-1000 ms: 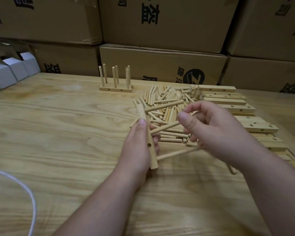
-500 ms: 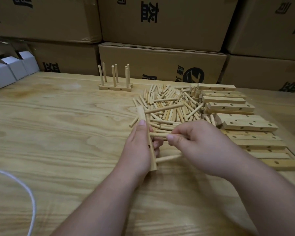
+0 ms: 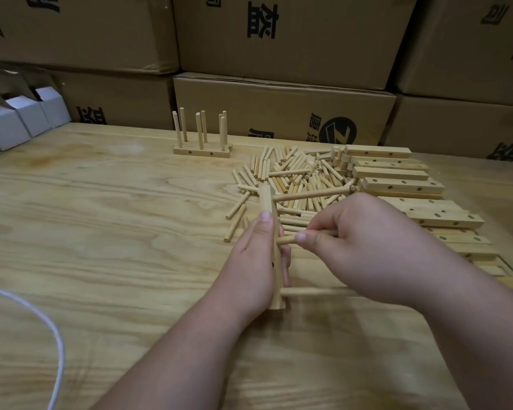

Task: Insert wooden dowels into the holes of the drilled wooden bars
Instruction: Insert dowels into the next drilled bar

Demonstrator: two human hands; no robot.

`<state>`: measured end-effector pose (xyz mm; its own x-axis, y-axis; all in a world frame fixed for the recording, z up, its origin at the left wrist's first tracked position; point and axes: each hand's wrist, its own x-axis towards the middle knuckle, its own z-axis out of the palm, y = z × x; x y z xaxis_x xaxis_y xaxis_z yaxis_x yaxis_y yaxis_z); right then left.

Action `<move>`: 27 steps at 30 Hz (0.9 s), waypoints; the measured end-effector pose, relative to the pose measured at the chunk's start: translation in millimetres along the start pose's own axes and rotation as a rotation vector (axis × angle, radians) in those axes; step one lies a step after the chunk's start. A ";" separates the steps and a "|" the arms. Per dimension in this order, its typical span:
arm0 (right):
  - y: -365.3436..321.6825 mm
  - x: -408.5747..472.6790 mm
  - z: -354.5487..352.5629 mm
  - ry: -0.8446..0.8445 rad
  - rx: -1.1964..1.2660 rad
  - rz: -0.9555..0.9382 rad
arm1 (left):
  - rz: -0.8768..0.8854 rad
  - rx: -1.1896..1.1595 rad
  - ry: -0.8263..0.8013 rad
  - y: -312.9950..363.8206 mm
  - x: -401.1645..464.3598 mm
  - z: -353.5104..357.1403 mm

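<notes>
Since a second ago the right hand (image 3: 365,247) has come down from above the dowel pile (image 3: 296,182) and brought its dowel (image 3: 286,240) level against the bar (image 3: 271,247), at the middle hole. The left hand (image 3: 253,261) grips that bar, which stands on edge on the table (image 3: 101,232), thumb on top and fingers curled round its right face. The right hand pinches the middle dowel between thumb and forefinger. Two more dowels already stick out of the bar to its right, one at the far end (image 3: 308,194), one at the near end (image 3: 311,291). Beyond the bar's far end lies the pile; right of the bar, drilled bars (image 3: 397,184) are stacked; far beyond, slightly left, stands a finished rack (image 3: 202,143).
</notes>
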<state>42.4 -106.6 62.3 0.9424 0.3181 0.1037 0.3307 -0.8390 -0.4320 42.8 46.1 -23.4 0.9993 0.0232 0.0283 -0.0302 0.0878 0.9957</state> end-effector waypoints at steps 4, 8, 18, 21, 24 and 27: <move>-0.3 2.3 1.4 -0.020 0.040 0.019 | -0.018 -0.055 0.021 -0.9 1.0 0.0; 9.4 5.4 -6.0 -0.110 0.226 0.090 | -0.018 -0.031 -0.014 -0.6 0.2 -0.3; 11.2 9.8 2.3 -0.102 0.240 0.069 | 0.025 -0.078 0.013 -4.7 2.6 0.6; 12.5 10.4 3.9 -0.118 0.283 0.072 | 0.025 -0.111 0.006 -4.8 2.7 0.1; 12.3 11.0 5.7 -0.101 0.272 0.054 | 0.033 -0.073 0.020 -5.1 2.9 1.0; 10.8 11.7 6.6 -0.077 0.248 0.035 | 0.033 -0.039 0.045 -6.2 4.0 1.4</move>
<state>56.7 -109.0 52.9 0.9433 0.3312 0.0205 0.2665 -0.7193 -0.6416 47.1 44.2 -29.4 0.9959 0.0715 0.0563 -0.0649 0.1250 0.9900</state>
